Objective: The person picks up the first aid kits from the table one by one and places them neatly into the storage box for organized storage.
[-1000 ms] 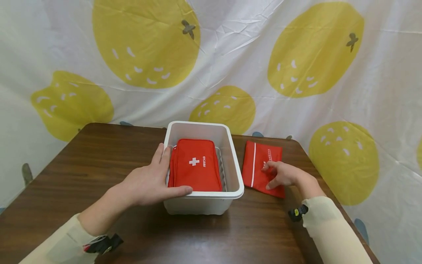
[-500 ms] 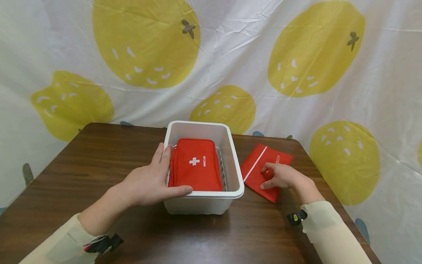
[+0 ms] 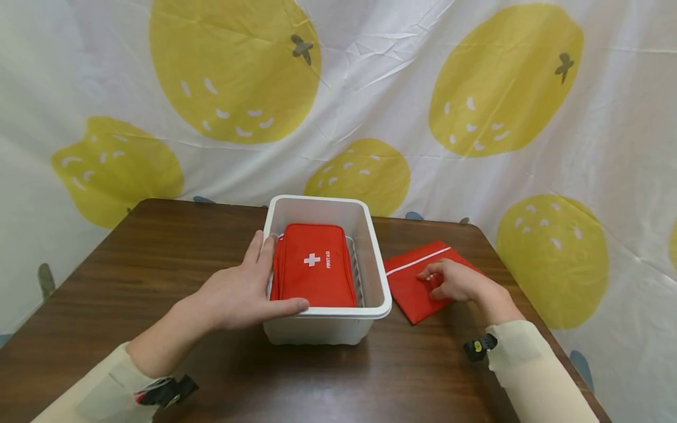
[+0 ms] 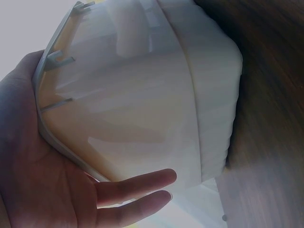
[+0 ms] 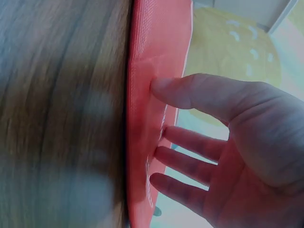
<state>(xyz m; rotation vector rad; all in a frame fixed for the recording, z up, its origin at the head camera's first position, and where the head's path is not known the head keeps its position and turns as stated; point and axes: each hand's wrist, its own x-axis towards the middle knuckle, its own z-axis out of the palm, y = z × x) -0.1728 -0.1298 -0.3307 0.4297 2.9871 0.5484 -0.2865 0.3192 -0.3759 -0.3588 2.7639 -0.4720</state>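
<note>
A white plastic bin stands mid-table with a red first aid pouch lying in it, white cross facing up. My left hand rests on the bin's near left corner, its thumb lying over the near rim and its fingers fairly straight along the left side. In the left wrist view, two fingertips lie against the outer wall. To the bin's right, a flat red pouch with a white stripe lies askew on the table. My right hand touches its top with spread, slightly bent fingers, which hide some white print.
The brown wooden table carries the bin and the flat pouch. Behind it hangs a white cloth with yellow fruit prints. The flat pouch's left corner lies close beside the bin; contact cannot be told.
The flat red pouch has turned clockwise under my right fingertips, its white stripe swinging from nearly upright to nearly level. The left hand and the bin have stayed in place.
</note>
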